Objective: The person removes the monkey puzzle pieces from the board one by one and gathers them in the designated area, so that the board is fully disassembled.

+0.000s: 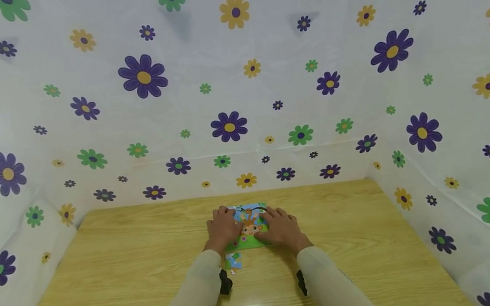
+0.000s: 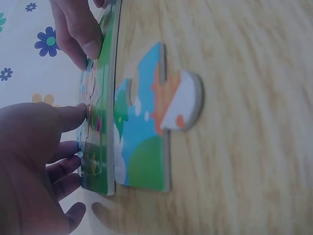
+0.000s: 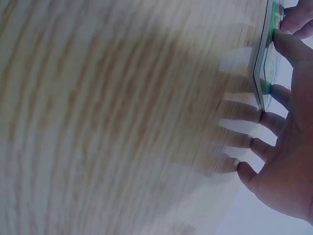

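Observation:
A jigsaw puzzle board with a monkey picture and a green lower border lies flat on the table. My left hand rests over its left side, thumb and fingers spread at the edge and surface. On the right side, my right hand has its thumb on the board and its other fingers fanned out, some touching the table. A loose puzzle piece, blue and green with an orange and white tab, lies just in front of the board. The hands partly cover the picture.
The pale wooden table reaches around the board on all sides. White cloth walls printed with purple, green and yellow flowers enclose its back and both sides. Black wrist straps show under the sleeves.

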The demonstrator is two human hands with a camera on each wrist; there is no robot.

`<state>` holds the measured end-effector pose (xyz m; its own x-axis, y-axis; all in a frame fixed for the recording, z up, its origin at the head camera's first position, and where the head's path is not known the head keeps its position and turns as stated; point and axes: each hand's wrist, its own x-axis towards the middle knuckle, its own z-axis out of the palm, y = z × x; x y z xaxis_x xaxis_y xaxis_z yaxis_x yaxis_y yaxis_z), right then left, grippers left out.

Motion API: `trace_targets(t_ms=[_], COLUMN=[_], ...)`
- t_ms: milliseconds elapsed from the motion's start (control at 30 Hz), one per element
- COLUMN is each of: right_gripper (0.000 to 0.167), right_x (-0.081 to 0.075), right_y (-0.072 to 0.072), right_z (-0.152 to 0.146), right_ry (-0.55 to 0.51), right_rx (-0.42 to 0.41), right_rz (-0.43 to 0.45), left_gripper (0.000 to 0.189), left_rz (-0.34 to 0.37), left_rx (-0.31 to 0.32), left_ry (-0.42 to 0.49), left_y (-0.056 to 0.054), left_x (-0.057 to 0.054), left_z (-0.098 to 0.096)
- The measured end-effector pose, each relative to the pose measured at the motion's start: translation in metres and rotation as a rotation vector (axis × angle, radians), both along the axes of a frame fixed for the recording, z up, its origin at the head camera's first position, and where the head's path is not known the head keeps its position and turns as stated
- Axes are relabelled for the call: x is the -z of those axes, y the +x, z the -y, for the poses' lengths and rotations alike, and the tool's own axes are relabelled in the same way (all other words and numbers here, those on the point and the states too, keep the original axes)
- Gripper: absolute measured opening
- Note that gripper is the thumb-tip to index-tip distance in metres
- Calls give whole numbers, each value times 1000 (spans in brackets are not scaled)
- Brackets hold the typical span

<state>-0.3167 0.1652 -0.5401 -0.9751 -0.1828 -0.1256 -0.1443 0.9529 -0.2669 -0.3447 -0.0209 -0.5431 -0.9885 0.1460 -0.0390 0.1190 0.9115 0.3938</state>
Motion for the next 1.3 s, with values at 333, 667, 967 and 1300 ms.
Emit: trace_targets(t_ms=[333,667,967,1300], right_gripper=[70,68,68,68], right_x=[-2,-2,-2,-2], right_y=[4,6,6,5], right_z=[2,2,1,0], right_ry=[-25,-13,-3,-5], right_rx=[-14,-5,0,-3], right_rz=[-8,-17,-16,-27], left_gripper=[51,45,51,50], left_rz=[40,61,81,104], left_rx=[-66,-77,-81,-98], left_ry=[64,88,62,69], left_y=[-4,-9,-14,-17], left_x=[2,-2,-3,-4], left_z=[-1,-1,-5,-6])
